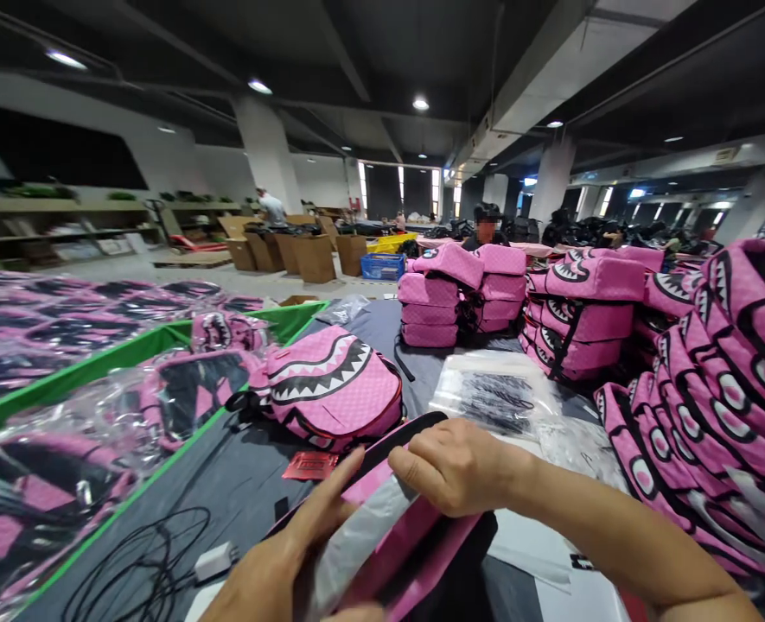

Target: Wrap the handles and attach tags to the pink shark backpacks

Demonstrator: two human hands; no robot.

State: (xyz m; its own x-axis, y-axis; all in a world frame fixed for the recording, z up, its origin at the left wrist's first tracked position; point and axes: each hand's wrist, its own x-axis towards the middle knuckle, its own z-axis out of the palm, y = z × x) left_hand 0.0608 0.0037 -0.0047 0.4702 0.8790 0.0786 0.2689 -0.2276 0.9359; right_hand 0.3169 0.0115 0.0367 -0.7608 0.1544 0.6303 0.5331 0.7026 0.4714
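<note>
A pink backpack (414,553) with black trim stands tilted in front of me at the bottom of the view. My right hand (460,466) is closed over its upper edge, by one end of a whitish strip (362,536) that runs along the bag. Around the near left side wraps my left hand (291,544), partly cut off by the lower frame edge. Just beyond lies another pink backpack (336,380) with a shark-mouth print. Between the two is a red printed packet (309,465). Clear plastic bags (492,393) lie behind my right hand.
Stacked pink backpacks (580,320) rise at the table's back, and more (712,406) lean at the right. Left, a green-edged bin (181,333) holds plastic-wrapped backpacks. A black cable (142,553) and white charger (213,561) lie near my left hand. A person (487,229) is behind the stacks.
</note>
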